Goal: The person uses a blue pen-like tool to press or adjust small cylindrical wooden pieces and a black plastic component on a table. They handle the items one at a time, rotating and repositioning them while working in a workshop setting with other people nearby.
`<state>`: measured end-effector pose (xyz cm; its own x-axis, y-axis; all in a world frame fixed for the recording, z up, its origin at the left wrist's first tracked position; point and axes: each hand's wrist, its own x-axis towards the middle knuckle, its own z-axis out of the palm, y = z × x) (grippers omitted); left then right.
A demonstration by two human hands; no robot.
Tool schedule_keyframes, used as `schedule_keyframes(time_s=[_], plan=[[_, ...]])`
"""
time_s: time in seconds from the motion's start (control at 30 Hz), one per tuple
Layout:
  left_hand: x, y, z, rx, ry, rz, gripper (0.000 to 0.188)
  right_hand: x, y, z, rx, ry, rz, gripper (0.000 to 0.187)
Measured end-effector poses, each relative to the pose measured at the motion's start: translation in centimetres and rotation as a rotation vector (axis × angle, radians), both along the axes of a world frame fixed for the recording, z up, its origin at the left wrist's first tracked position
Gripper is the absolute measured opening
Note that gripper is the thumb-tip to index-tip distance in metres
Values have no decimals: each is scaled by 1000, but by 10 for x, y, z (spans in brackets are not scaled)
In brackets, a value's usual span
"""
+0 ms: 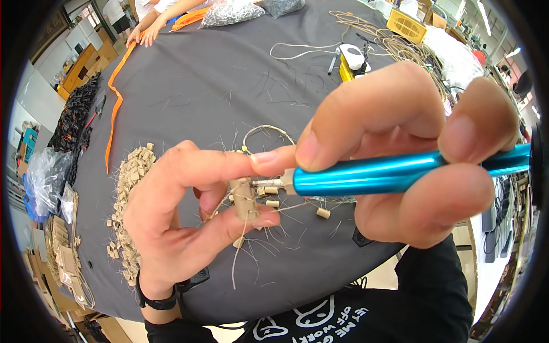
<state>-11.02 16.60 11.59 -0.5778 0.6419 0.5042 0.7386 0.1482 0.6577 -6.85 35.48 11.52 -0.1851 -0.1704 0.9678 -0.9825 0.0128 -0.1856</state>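
Note:
Between the thumb and index finger of my left hand (171, 211) stands a small tan cylinder (245, 200), pinched at its two ends. Thin cord strands hang from it. My right hand (412, 148) grips a shiny blue screwdriver-like handle (372, 174), whose short metal tip meets the cylinder's side near its top. The right fingertips lie close to my left index fingertip. A looped pale cord (266, 128) lies just behind the cylinder. Under my hands, several loose tan pieces (323, 213) are scattered on the dark cloth among cut thread ends.
A pile of tan cylinders (132, 177) spreads along the left. Farther off lie an orange strap (117, 94), clear bags of small parts (233, 12), a white-and-yellow tool (350, 60) and coiled cord (383, 37). Another person's hands (147, 33) hold the strap at the far left.

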Motion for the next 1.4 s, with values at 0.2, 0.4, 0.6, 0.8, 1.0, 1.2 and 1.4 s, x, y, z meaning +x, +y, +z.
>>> schedule_keyframes(time_s=[0.2, 0.4, 0.6, 0.8, 1.0, 1.2, 1.4], plan=[[-2, 3, -2, 55, 32, -59, 34, 2, -6, -3, -108, -20, -40, 35], [-5, 8, -2, 111, 69, -121, 36, 4, 4, 1, 11, -17, -36, 35], [-8, 9, -5, 169, 105, -174, 39, 3, -11, -2, -129, -54, -18, 36], [-9, 11, -3, 191, 139, -213, 42, 5, -12, 0, -200, -112, 13, 38], [-9, 8, -3, 170, 130, -197, 41, 4, -12, 1, -180, -91, 15, 37], [-9, 8, -3, 192, 159, -215, 40, 7, -5, 0, -137, -97, -9, 37], [-10, 8, -3, 191, 158, -222, 41, 6, -1, -2, -89, -105, -25, 36]])
